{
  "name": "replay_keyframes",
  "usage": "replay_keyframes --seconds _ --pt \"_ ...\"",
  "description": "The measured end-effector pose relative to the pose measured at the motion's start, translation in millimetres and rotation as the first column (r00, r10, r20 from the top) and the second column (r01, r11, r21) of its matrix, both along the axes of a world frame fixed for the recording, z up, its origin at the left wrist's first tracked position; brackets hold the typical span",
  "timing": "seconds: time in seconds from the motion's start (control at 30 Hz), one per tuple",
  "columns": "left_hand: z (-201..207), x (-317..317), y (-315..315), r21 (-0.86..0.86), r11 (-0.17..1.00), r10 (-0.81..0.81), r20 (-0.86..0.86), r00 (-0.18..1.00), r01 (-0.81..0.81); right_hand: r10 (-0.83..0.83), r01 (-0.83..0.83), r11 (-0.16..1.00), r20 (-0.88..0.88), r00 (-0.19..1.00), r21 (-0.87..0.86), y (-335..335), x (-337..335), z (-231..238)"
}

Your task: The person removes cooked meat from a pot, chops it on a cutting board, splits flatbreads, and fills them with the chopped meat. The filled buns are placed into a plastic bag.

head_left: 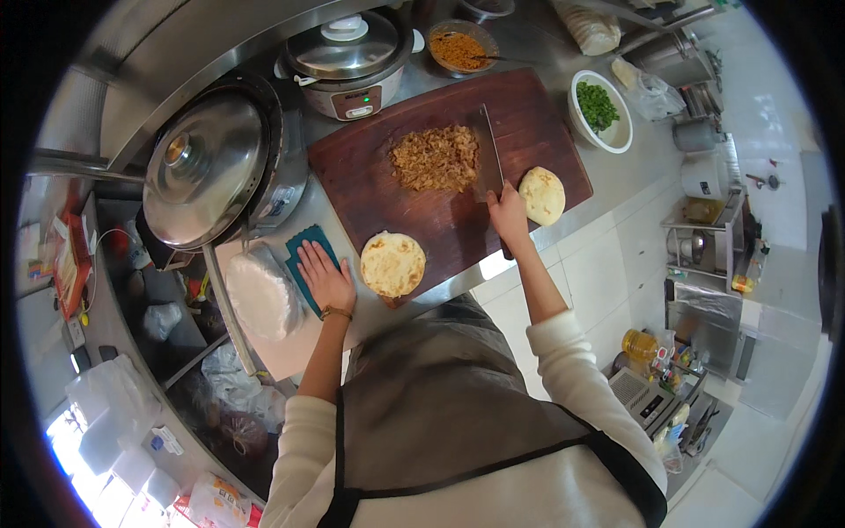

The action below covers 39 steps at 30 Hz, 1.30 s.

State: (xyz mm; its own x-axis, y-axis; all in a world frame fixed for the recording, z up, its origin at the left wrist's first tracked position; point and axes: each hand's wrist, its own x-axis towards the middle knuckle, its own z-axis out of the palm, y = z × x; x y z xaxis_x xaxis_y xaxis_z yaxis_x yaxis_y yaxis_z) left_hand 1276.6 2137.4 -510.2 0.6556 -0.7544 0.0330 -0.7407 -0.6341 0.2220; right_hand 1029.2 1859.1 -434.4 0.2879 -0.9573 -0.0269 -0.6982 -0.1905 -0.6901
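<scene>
Meat chopped, cleaver in hand beside the heap.
Right hand (pixel 508 214) closed round the cleaver (pixel 489 157), blade flat against the chopped meat (pixel 435 158) at mid cutting board (pixel 370 180). Left hand (pixel 324 277) spread flat on a teal cloth (pixel 304 255) on the counter (pixel 563 231). Flatbreads (pixel 393 263) lie near. Judged: gathering step; next move calls for a low, level blade to lift the meat.

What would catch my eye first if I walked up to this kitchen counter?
Probably the big dark wooden cutting board in the middle, with a heap of chopped brown meat on it and the right hand gripping a cleaver beside the heap. Two round flatbreads lie at the board's near edge, one by the left hand, which rests on a teal cloth, the other just right of the right hand.
</scene>
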Motion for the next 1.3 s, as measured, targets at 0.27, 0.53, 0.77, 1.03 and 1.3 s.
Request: replay_keyframes --seconds 0.27,0.53,0.77,1.03,1.3 --pt "2.1 -0.9 0.2 -0.06 0.998 0.016 0.025 1.0 -0.014 0.135 -0.193 0.968 -0.32 0.938 -0.158 26.4 43.3 39.0" --pt "2.4 -1.0 0.9 -0.039 0.999 0.029 0.003 1.0 -0.028 0.214 -0.256 0.964 -0.349 0.912 -0.078 29.7 53.9 36.3" --pt "5.3 0.0 0.6 -0.046 0.998 0.033 -0.017 0.999 -0.034 0.149 -0.184 0.976 -0.259 0.954 -0.117 41.6 54.5 38.3" --pt "6.5 0.4 1.2 0.0 1.0 0.024 -0.049 0.999 -0.024 0.143 -0.178 0.982 -0.357 0.923 -0.066 36.0 38.0 41.3" --pt "1.3 -2.4 4.4 -0.058 0.998 0.016 -0.01 1.0 -0.016 0.22 -0.257 0.966 -0.389 0.895 -0.043 36.1 32.1 31.7"
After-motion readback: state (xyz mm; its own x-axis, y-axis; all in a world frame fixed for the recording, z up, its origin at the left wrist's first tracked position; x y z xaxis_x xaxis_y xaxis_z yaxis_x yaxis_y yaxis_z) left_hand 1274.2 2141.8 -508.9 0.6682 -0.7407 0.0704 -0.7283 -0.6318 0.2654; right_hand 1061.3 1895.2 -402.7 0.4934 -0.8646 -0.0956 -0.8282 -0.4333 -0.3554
